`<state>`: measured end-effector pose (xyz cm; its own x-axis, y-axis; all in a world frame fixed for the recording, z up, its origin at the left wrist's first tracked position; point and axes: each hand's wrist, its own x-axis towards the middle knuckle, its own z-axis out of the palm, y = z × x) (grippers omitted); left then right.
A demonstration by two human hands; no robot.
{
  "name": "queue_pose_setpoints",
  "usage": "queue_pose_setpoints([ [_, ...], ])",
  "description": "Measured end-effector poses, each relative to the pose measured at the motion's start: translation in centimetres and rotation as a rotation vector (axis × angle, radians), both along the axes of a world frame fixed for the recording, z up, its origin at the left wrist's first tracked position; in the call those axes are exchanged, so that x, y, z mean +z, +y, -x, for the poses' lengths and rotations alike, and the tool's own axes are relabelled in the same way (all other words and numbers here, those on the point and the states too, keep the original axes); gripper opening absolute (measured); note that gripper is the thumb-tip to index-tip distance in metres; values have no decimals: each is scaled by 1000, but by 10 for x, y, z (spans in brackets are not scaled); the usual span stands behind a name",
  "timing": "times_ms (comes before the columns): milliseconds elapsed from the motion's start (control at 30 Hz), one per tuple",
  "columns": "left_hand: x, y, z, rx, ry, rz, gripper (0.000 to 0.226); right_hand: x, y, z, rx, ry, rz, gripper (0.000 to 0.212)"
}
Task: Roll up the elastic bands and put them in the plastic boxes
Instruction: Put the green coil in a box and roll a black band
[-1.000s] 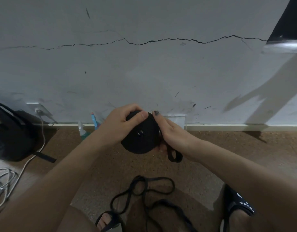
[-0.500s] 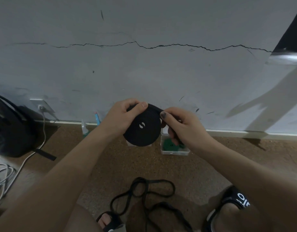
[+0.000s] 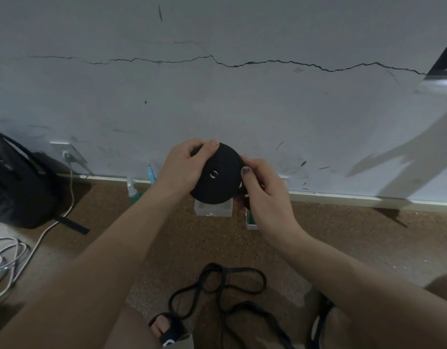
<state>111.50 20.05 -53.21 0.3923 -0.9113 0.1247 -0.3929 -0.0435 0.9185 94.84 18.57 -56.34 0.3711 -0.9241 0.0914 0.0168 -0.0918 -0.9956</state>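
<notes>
A black elastic band wound into a thick flat roll (image 3: 218, 176) is held up in front of the wall. My left hand (image 3: 184, 167) grips its left side, thumb over the top edge. My right hand (image 3: 264, 190) pinches the roll's right edge, where the band's free end lies. Below the roll, a clear plastic box (image 3: 213, 210) stands on the floor by the wall. A second box (image 3: 251, 222), with something green inside, is mostly hidden behind my right wrist. A loose black band (image 3: 217, 288) lies tangled on the floor between my feet.
A black backpack (image 3: 18, 187) leans against the wall at the left, with white cables (image 3: 8, 253) beside it. A small spray bottle (image 3: 132, 188) and a blue pen-like item (image 3: 150, 172) stand by the skirting board. My sandalled feet (image 3: 167, 328) are at the bottom edge.
The hanging tail of the band has been wound onto the roll. My right hand has shifted lower against the roll's right edge. The view has tilted, showing the boxes on the floor.
</notes>
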Motion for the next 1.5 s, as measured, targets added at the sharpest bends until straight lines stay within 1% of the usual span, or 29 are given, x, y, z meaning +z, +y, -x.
queue_pose_setpoints([
  [100, -3, -8, 3, 66, 86, -24, 32, 0, 1, -6, -135, 26, 36, 16],
  [200, -5, -18, 4, 128, 197, -33, 32, 2, -2, -18, -230, 78, 74, 15],
  [333, -18, -34, -6, 224, 334, -58, 32, -6, -10, -45, -252, 117, 50, 12],
  [400, -31, -43, -14, 290, 390, -90, 32, -22, -13, -65, -250, 129, 31, 11],
  [467, -49, -54, -23, 352, 437, -137, 32, -42, -17, -87, -256, 154, 6, 16],
  [533, -74, -63, -30, 410, 488, -201, 34, -61, -25, -104, -257, 155, -45, 20],
  [600, -99, -72, -38, 455, 522, -276, 35, -79, -37, -115, -250, 146, -114, 18],
  [667, -124, -85, -51, 457, 507, -366, 35, -98, -52, -121, -235, 141, -215, 16],
  [733, -145, -101, -67, 420, 486, -465, 40, -120, -73, -127, -219, 161, -312, 15],
  [800, -171, -116, -82, 324, 481, -556, 51, -146, -98, -132, -217, 234, -375, 17],
  [867, -204, -125, -92, 205, 385, -616, 57, -177, -125, -136, -216, 348, -430, 28],
  [933, -236, -123, -99, 76, 184, -586, 56, -205, -147, -136, -205, 452, -480, 38],
  [967, -254, -124, -104, 17, 85, -581, 62, -222, -157, -138, -189, 492, -499, 41],
  [1033, -287, -128, -116, -102, -147, -620, 84, -252, -175, -147, -154, 561, -529, 46],
  [1067, -298, -132, -121, -134, -245, -632, 88, -266, -182, -152, -142, 588, -546, 48],
  [1100, -309, -138, -128, -140, -310, -635, 88, -279, -189, -157, -131, 608, -561, 48],
  [1167, -324, -149, -137, -136, -409, -612, 83, -303, -203, -167, -110, 643, -583, 48],
  [1233, -338, -158, -144, -165, -519, -592, 72, -322, -214, -176, -86, 669, -614, 46],
  [1333, -353, -166, -150, -234, -618, -578, 56, -350, -225, -185, -77, 696, -632, 42],
  [1433, -361, -170, -152, -303, -675, -545, 45, -366, -231, -188, -88, 725, -647, 40],
  [1500, -362, -175, -149, -330, -796, -557, 37, -370, -234, -187, -103, 741, -645, 39],
])
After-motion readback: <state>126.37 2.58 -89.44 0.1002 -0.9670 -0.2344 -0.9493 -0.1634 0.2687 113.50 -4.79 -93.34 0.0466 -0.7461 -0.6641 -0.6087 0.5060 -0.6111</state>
